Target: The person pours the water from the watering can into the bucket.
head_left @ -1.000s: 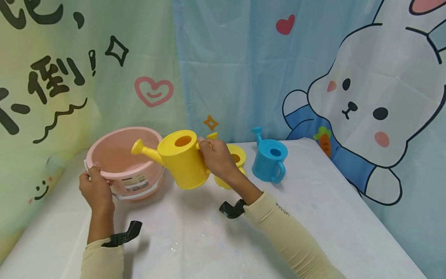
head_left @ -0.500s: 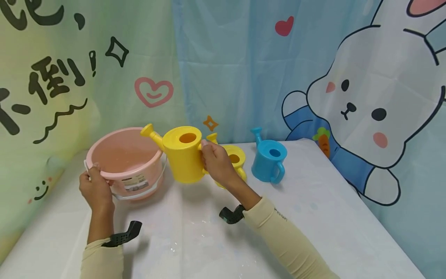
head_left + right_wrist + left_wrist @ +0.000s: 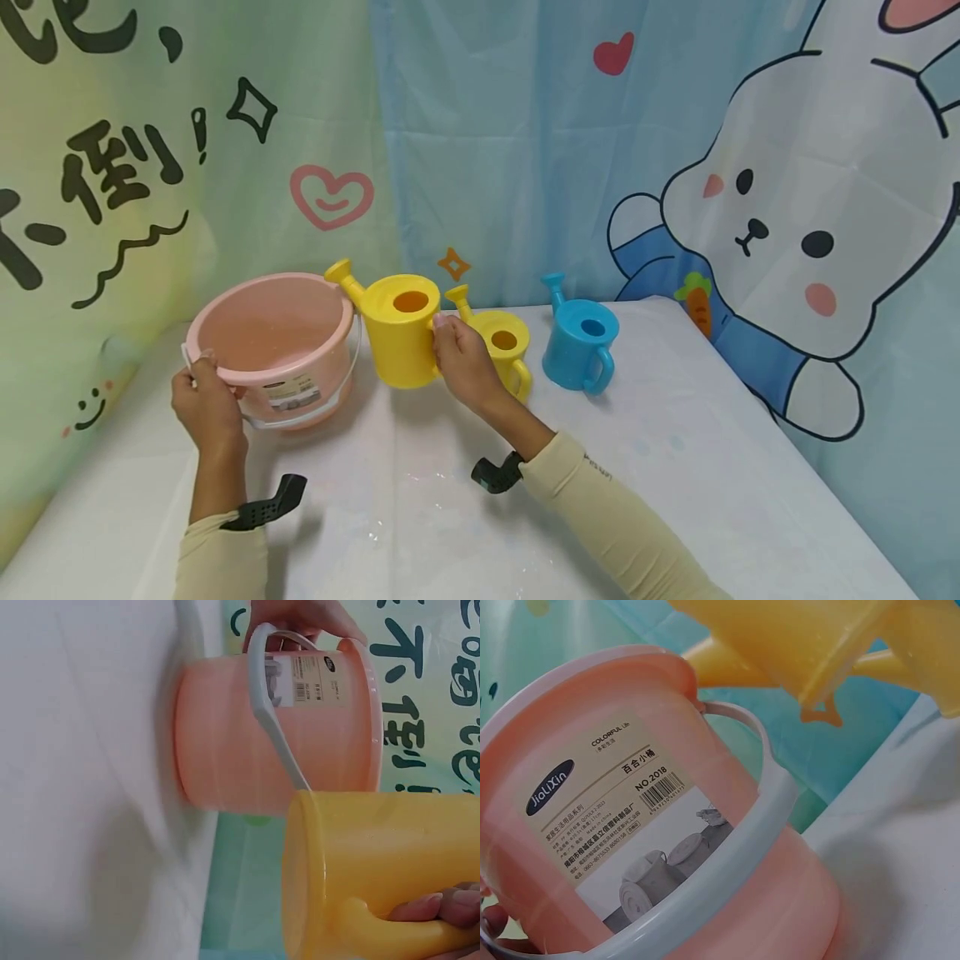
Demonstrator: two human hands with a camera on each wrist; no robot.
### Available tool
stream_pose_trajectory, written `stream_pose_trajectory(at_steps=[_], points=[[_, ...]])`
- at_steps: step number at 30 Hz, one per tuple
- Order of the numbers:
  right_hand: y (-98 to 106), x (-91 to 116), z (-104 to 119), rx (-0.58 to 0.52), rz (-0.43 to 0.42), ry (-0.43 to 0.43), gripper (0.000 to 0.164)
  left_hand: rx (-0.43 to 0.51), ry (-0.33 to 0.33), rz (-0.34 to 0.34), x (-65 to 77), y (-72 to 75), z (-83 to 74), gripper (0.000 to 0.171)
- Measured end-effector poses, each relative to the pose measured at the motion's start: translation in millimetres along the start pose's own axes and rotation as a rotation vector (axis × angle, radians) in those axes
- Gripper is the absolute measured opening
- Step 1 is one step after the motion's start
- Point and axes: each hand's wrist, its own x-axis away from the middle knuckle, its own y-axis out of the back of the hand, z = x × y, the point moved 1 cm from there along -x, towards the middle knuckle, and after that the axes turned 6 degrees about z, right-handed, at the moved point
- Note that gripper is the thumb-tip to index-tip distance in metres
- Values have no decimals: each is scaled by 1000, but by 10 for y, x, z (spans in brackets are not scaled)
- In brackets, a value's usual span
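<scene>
My left hand [image 3: 208,408] grips the near-left rim of a pink bucket [image 3: 315,367], which has a white handle hanging down its front and a paper label. In my right hand [image 3: 472,362] is a yellow watering can [image 3: 405,333], held by its handle. The can hangs above the table, nearly upright, its spout pointing up and left at the bucket's right rim. In the right wrist view, fingers [image 3: 457,906] wrap the can's handle. Behind the right hand, partly hidden, stands a second yellow watering can [image 3: 517,325].
A blue watering can [image 3: 577,358] stands at the back right of the white-covered table [image 3: 420,533]. Small wet drops shine on the cover in front. A printed curtain [image 3: 480,150] with a rabbit closes off the back and sides.
The yellow watering can has tipped back from a leftward tilt to nearly upright and moved right, its spout coming from over the bucket to its right rim. The left hand and bucket stay put.
</scene>
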Motion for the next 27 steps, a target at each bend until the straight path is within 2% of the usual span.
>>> stream_pose_trajectory(at_steps=[5, 14, 20, 27], points=[[-23, 33, -25, -22, -3, -90, 42, -10, -3, 2, 3, -8, -3, 18], [-24, 53, -101, -41, -33, -125, 43, -27, -2, -4, 7, -6, -7, 18], [-27, 87, -200, -30, -56, -182, 43, -38, 1, 3, 11, -8, -5, 19], [-71, 123, -289, 14, -15, -252, 41, -19, -12, -4, 3, -3, 3, 17]])
